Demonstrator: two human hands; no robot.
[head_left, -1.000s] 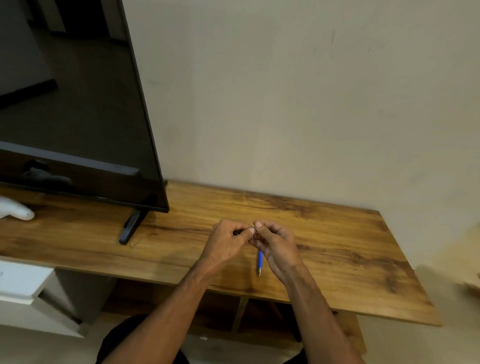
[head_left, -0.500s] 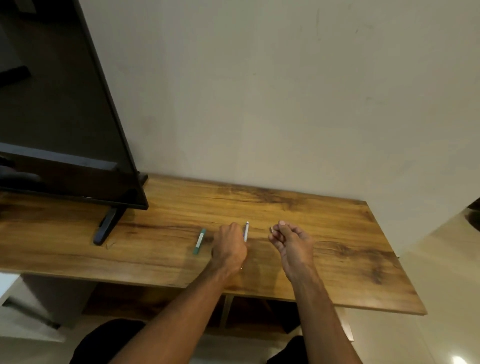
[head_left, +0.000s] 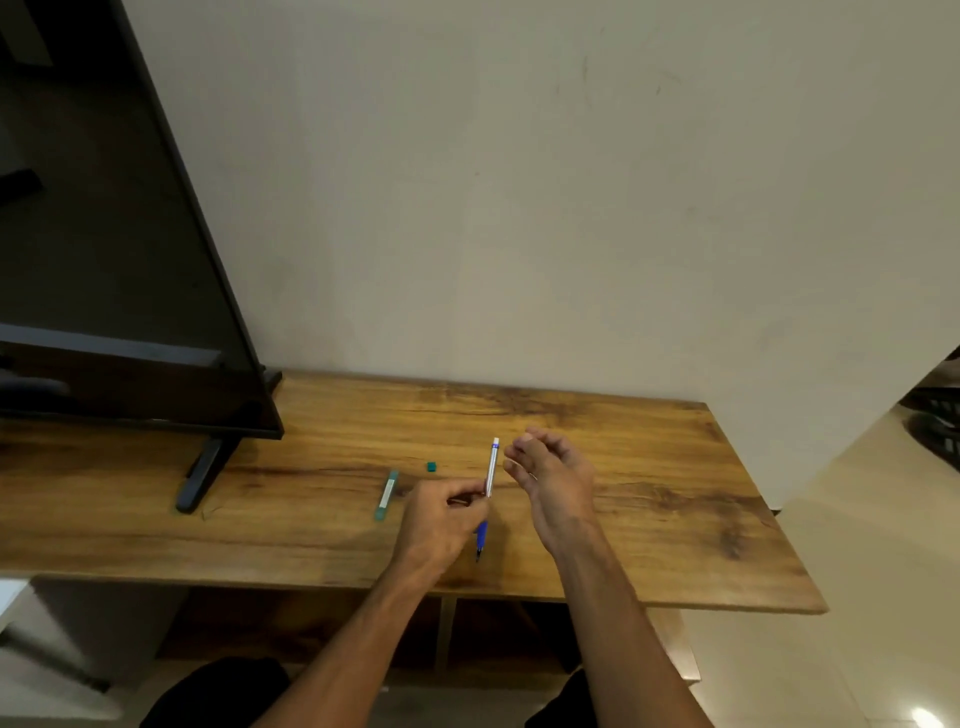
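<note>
My left hand (head_left: 441, 525) grips a slim white pen (head_left: 491, 467) with a blue lower part, held just above the wooden table (head_left: 649, 509). The pen's white end points away from me and its dark tip points toward me. My right hand (head_left: 556, 478) hovers just right of the pen's upper end. Its fingertips are bunched together, and whether they pinch anything is too small to tell. A teal tube (head_left: 386, 494) lies on the table left of my left hand. A small teal cap (head_left: 431, 466) lies apart, just beyond the tube.
A black television (head_left: 114, 270) on a dark foot (head_left: 200, 475) stands at the table's left end. A plain wall runs behind the table. The table's right edge drops to a light floor. An open shelf sits under the tabletop.
My hands came apart from in front of me. My left hand now holds the pen raised, and my right hand has moved in close to its upper end. The view shifted right.
</note>
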